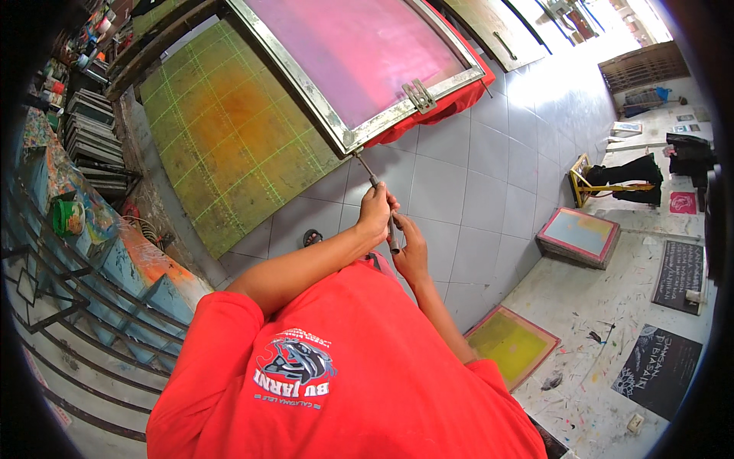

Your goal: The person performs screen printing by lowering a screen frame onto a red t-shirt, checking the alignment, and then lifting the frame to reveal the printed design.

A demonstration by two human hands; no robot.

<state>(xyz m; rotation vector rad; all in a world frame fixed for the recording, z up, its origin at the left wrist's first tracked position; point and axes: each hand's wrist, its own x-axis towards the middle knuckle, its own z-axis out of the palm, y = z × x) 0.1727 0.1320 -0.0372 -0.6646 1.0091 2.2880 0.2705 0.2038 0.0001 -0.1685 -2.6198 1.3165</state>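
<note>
In front of my chest, both my hands are closed around a slim grey metal rod (394, 244). My left hand (373, 212) grips its middle, with the fingers wrapped round it. Lower down, my right hand (411, 249) holds it close to the thicker, tube-like end. The thin far tip reaches up to the near corner of a metal-framed printing screen (346, 139), and I cannot tell whether it touches. Pink mesh (359, 53) fills that frame, and a metal clip (419, 97) sits on its near edge. Red cloth (451, 103) hangs beneath the frame.
Left of the screen lies a green board (252, 164) with grid lines and an orange haze. Stacked frames (92, 138) and curved metal bars (99, 336) stand farther left. Framed screens (581, 233) lean by the right wall. A sandal (312, 237) shows on the grey tiles (443, 176).
</note>
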